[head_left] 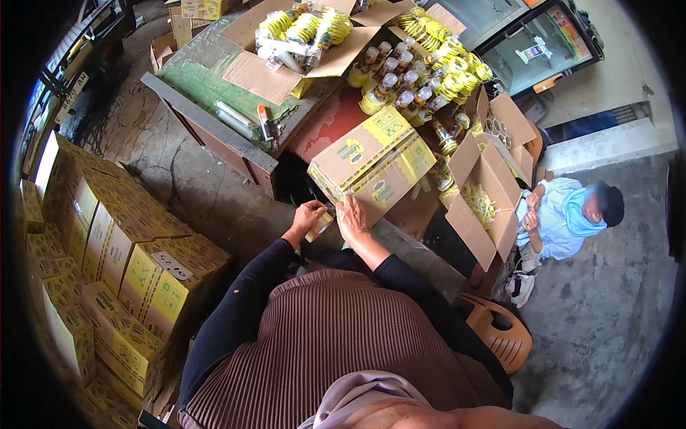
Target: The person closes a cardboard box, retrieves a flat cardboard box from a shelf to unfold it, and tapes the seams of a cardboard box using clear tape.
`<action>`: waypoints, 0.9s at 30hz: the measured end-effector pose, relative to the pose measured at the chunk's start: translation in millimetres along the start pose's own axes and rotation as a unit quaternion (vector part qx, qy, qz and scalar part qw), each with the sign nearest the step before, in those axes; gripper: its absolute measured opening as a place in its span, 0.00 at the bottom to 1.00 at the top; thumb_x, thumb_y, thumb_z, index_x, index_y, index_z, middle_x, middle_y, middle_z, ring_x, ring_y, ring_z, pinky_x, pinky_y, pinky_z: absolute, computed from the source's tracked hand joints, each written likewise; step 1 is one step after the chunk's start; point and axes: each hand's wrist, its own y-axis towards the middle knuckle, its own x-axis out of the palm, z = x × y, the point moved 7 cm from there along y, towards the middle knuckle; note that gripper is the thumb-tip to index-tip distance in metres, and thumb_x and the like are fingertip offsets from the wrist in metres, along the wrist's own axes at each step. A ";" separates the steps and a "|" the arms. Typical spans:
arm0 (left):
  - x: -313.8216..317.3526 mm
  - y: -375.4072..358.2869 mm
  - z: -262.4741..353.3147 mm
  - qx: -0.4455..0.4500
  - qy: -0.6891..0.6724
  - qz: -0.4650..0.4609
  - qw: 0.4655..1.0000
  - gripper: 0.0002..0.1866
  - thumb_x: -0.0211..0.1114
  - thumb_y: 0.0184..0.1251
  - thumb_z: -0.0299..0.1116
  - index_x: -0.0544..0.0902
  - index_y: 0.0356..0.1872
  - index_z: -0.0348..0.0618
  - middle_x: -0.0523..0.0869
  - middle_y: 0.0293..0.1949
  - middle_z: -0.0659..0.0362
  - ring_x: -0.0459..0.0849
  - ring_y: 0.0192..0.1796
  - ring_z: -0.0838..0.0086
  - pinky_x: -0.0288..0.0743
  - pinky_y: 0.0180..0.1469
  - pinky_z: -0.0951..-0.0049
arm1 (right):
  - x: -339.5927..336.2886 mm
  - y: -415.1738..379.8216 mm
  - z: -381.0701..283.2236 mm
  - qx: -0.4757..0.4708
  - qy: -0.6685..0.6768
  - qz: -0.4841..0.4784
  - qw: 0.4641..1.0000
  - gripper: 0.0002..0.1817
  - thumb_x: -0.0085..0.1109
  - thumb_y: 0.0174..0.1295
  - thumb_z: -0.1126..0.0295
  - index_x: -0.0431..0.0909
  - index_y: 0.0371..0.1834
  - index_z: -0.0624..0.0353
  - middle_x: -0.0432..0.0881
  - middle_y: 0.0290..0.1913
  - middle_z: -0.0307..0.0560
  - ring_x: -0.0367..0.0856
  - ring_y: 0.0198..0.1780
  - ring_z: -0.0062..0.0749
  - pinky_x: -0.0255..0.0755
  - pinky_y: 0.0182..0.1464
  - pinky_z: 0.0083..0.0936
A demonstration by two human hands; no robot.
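A closed yellow and brown carton (pixel 371 161) lies tilted on the red tabletop in front of me. My right hand (pixel 352 217) rests against its near edge, fingers close together at the corner. Just to the left, my left hand (pixel 309 217) is closed around a roll of tape (pixel 319 227), held below the carton's near left corner. Whether a strip of tape runs between the hands and the carton is too small to tell.
Stacked cartons (pixel 153 272) stand at the left. Bottles (pixel 404 79) crowd the table behind the carton, beside open boxes (pixel 486 200). An orange chair (pixel 500 336) is near my right side. Another person (pixel 568 218) sits at the right.
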 end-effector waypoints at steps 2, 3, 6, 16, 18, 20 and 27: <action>-4.2 -0.7 -8.2 -0.019 0.004 -0.008 1.000 0.13 0.65 0.57 0.40 0.85 0.36 0.43 0.86 0.29 0.57 0.83 0.32 0.76 0.76 0.37 0.72 | -1.6 -4.8 5.0 0.009 0.005 0.002 1.000 0.06 0.50 0.58 0.73 0.76 0.28 0.63 0.74 0.38 0.51 0.75 0.44 0.42 0.73 0.46 0.34; -7.2 -1.1 -10.8 -0.026 0.004 -0.005 1.000 0.13 0.64 0.57 0.40 0.85 0.37 0.43 0.86 0.29 0.57 0.84 0.31 0.75 0.76 0.37 0.72 | -3.5 -8.7 7.7 0.016 0.011 0.003 1.000 0.06 0.50 0.58 0.73 0.76 0.28 0.63 0.74 0.39 0.51 0.75 0.44 0.42 0.73 0.46 0.35; -15.3 -2.7 -11.6 -0.047 0.015 0.018 0.999 0.12 0.65 0.56 0.40 0.86 0.35 0.44 0.87 0.29 0.55 0.85 0.31 0.71 0.77 0.37 0.71 | -2.6 -24.0 16.7 0.022 0.008 -0.007 1.000 0.05 0.51 0.57 0.73 0.76 0.29 0.63 0.74 0.39 0.52 0.75 0.45 0.42 0.73 0.46 0.35; -40.3 -6.4 -11.0 -0.047 0.053 0.046 0.996 0.14 0.65 0.56 0.41 0.86 0.37 0.44 0.87 0.30 0.53 0.86 0.33 0.70 0.77 0.38 0.70 | -49.2 -62.0 105.5 0.140 0.320 -0.012 0.937 0.05 0.65 0.50 0.76 0.84 0.31 0.59 0.81 0.31 0.44 0.80 0.35 0.35 0.74 0.39 0.28; -45.6 -8.1 -18.4 -0.053 0.050 0.048 0.996 0.14 0.65 0.56 0.42 0.86 0.37 0.44 0.87 0.30 0.53 0.86 0.33 0.69 0.77 0.38 0.70 | -43.9 -79.9 157.1 0.261 0.410 0.066 0.872 0.05 0.65 0.53 0.77 0.84 0.34 0.60 0.83 0.33 0.41 0.81 0.35 0.27 0.73 0.36 0.24; -49.9 -9.3 -29.0 -0.049 0.036 0.056 0.997 0.14 0.65 0.56 0.42 0.86 0.38 0.44 0.86 0.29 0.52 0.85 0.32 0.69 0.77 0.38 0.69 | -16.3 -109.7 209.3 0.383 0.477 0.122 0.782 0.06 0.63 0.57 0.76 0.83 0.37 0.61 0.84 0.34 0.39 0.80 0.34 0.21 0.71 0.34 0.19; -65.3 -21.6 -30.8 -0.038 0.061 0.077 0.994 0.13 0.65 0.58 0.41 0.86 0.37 0.43 0.86 0.28 0.53 0.84 0.31 0.71 0.77 0.37 0.70 | 101.2 -180.5 284.7 0.637 0.526 0.139 0.546 0.09 0.65 0.59 0.72 0.83 0.43 0.56 0.83 0.39 0.37 0.81 0.38 0.17 0.74 0.35 0.18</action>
